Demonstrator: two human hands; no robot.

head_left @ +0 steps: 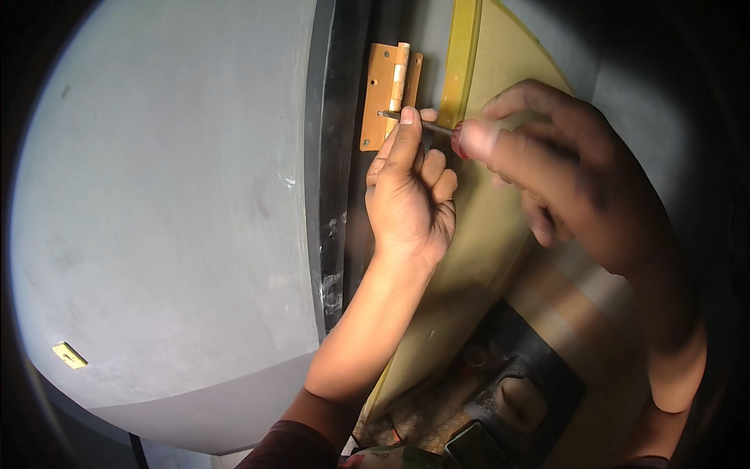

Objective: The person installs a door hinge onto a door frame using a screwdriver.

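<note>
A brass-coloured door hinge (pixel 381 86) is fixed upright to the dark door frame, with screw heads showing in its left leaf. My left hand (pixel 408 187) pinches the thin metal shaft of a screwdriver (pixel 433 126) between thumb and fingers, close beside the hinge's lower part. The shaft's tip meets a screw at the left leaf, though the exact contact is too small to tell. My right hand (pixel 547 156) grips the screwdriver's red handle, its thumb and index finger on it and the other fingers partly spread. That hand is slightly blurred.
A pale grey wall (pixel 180 195) fills the left side, with a small yellow plate (pixel 69 355) low on it. The dark frame (pixel 332 195) runs alongside. A yellow-edged door panel (pixel 500 62) stands open to the right. Below, a black item and a phone-like object (pixel 474 447) lie on the floor.
</note>
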